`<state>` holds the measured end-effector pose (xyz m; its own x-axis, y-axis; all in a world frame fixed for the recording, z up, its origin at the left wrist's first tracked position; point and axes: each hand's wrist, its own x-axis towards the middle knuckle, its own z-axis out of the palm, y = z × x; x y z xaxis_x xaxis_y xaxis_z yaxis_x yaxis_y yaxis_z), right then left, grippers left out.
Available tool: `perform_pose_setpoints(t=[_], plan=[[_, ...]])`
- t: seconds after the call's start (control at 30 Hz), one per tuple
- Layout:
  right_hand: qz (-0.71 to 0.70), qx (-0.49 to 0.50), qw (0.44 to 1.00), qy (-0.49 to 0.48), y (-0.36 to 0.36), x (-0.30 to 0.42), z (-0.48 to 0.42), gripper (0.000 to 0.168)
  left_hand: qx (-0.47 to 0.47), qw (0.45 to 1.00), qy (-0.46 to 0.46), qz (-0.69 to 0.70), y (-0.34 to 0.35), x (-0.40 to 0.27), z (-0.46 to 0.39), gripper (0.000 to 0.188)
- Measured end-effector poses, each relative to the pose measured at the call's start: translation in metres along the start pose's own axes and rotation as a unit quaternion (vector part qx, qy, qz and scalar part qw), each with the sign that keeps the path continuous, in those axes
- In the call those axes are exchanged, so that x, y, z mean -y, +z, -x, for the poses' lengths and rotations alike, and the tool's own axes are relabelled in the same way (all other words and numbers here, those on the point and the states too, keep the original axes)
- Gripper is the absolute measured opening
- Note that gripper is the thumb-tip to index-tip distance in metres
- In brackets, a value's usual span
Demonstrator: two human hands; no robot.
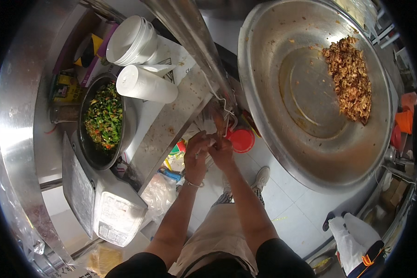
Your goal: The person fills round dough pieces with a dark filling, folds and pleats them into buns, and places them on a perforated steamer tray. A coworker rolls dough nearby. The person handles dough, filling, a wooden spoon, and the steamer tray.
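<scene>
My left hand (pixel 196 149) and my right hand (pixel 222 152) meet in front of me, below a metal post. A small white scrap (pixel 212 142), perhaps paper, shows between them, pinched by the curled fingers of my left hand. My right hand is bent inward, and its fingertips are partly hidden. Just above it is a brown, flat-looking piece (pixel 218 120), possibly the handle of a utensil. Whether my right hand grips it I cannot tell. White bent hooks (pixel 225 106) hang beside it. A red round lid or tub (pixel 242 140) shows below, right of my hands.
A large steel basin (pixel 264 114) with a minced brown food mixture (pixel 349 81) stands right. On the left, a bowl of chopped green vegetables (pixel 104 120) sits on a scale (pixel 116 217). A white paper roll (pixel 147 85) and stacked white tubs (pixel 133 41) are behind it.
</scene>
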<state>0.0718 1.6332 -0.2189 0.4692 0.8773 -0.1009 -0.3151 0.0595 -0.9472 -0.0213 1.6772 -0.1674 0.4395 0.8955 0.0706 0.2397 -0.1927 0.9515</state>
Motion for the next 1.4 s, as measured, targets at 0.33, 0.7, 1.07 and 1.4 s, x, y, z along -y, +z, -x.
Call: perform_pose_setpoints(t=[0.33,0.7,1.07,1.4], plan=[[-0.017,0.023,0.999,-0.018,-0.002,-0.012,-0.004,0.015,0.056,0.992,-0.096,0.062,-0.012,0.025,-0.021,0.021],[-0.082,0.040,0.996,-0.004,-0.008,-0.008,-0.008,0.014,0.050,0.993,0.012,-0.105,-0.012,0.012,-0.023,0.018],[-0.110,0.050,0.987,0.109,-0.022,0.005,-0.009,0.012,0.062,0.954,0.178,-0.234,-0.016,-0.001,-0.018,0.013],[0.052,-0.057,0.996,-0.050,-0.008,-0.039,-0.009,0.014,0.070,0.975,0.019,-0.210,-0.015,0.019,-0.032,0.018]])
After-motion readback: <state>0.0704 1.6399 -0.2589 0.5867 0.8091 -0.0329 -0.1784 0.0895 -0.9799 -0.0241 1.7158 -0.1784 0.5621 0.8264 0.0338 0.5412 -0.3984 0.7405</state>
